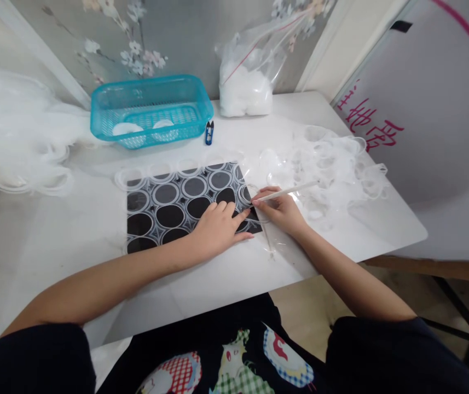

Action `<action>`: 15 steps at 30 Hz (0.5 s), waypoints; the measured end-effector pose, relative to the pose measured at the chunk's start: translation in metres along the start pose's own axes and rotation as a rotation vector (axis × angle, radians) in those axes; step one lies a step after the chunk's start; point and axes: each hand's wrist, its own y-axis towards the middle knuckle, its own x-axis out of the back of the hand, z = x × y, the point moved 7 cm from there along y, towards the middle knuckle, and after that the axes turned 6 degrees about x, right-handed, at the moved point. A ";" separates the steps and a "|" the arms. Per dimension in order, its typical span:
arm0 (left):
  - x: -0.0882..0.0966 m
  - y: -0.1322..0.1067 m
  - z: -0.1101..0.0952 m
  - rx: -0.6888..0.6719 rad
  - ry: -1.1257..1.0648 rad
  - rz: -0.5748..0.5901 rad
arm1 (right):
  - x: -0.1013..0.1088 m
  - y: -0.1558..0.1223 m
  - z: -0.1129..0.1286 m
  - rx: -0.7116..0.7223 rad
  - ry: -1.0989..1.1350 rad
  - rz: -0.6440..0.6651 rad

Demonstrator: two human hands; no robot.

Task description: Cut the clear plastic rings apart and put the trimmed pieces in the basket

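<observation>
A clear plastic sheet with rows of white-edged ovals (169, 193) lies over a black rectangle on the table. My left hand (218, 227) rests on its right part, holding nothing, with the index finger and thumb stretched out to the right. At the sheet's right edge, my right hand (281, 210) is closed around a thin white stick (295, 188). The stick's lower end touches or hovers over an oval there; I cannot tell which. Right of that hand, more clear sheet with white rings (324, 164) is spread out in a crumpled heap.
Behind the sheet stand a blue plastic basket (199, 128) with a few white pieces inside and small blue thread snips (209, 133). A zip bag of white material (246, 90) leans at the back wall. White translucent material (16, 137) is piled at left. A whiteboard (431, 180) borders the right.
</observation>
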 end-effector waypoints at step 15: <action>-0.002 0.010 0.009 0.041 -0.179 0.039 | -0.004 0.001 0.032 0.365 -0.685 0.019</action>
